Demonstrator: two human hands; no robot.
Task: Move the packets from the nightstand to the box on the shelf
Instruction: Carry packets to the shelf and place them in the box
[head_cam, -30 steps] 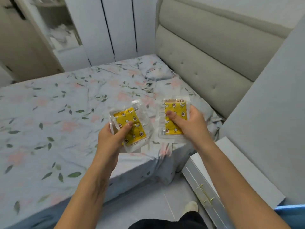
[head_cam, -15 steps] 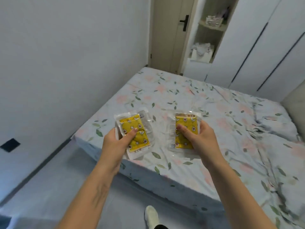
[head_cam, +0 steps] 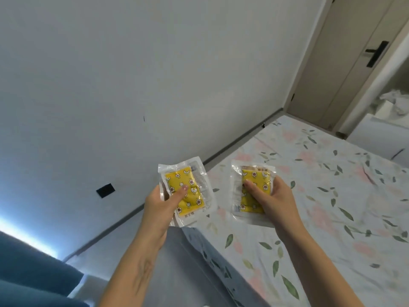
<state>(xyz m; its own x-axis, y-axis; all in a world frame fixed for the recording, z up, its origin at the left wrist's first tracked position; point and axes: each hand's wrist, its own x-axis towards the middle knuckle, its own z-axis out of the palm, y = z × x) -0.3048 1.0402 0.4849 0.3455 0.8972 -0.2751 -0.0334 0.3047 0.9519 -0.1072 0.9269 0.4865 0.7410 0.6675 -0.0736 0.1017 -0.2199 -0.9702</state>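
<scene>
Clearly, the person was carrying 2 packets at once, 1 in each hand, out in front of the body at chest height, probably so both could reach the box in a single trip. The left hand [head_cam: 162, 203] gripped a clear plastic packet with a yellow patterned insert [head_cam: 185, 191], thumb pressed flat across its face and fingers curled behind it. The right hand [head_cam: 273, 199] pinched a second clear packet with the same yellow insert [head_cam: 252, 191] in the same way, thumb on top. Both packets were held face up and nearly flat, likely to stop the slippery film sliding out of the grip.

Each packet was a soft rectangular pouch of glossy transparent film with a wide sealed border. Inside sat a bright yellow card or sachet printed with small white and brown cartoon shapes, stars and flowers among them. The film looked crinkled and light.

At 3 o'clock from the hands lay a bed with a pale floral sheet [head_cam: 332, 207]. At 12 o'clock rose a plain white wall [head_cam: 132, 74]. At 1 o'clock stood a beige door with a black handle [head_cam: 345, 63]. Neither nightstand nor box was in view, so the carry looked midway.
</scene>
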